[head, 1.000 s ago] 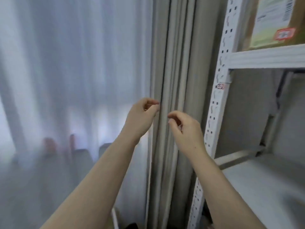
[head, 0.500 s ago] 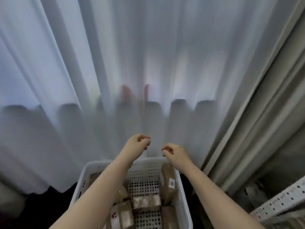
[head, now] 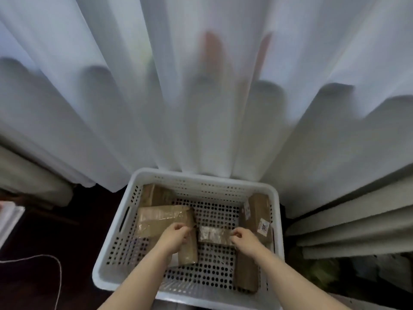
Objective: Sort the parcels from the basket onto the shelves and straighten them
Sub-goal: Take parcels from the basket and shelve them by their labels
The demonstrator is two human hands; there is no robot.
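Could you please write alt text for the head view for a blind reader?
Two hands reach into a white perforated basket of brown parcels: the left hand over a large parcel, the right hand at the edge of a small parcel. Curtains hang behind.

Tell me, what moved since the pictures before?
Both hands went down from in front of the curtain into the basket: the left hand is over a big parcel, the right hand at the edge of a small parcel. Grip unclear. Fingers stay curled; parcels lie as before.
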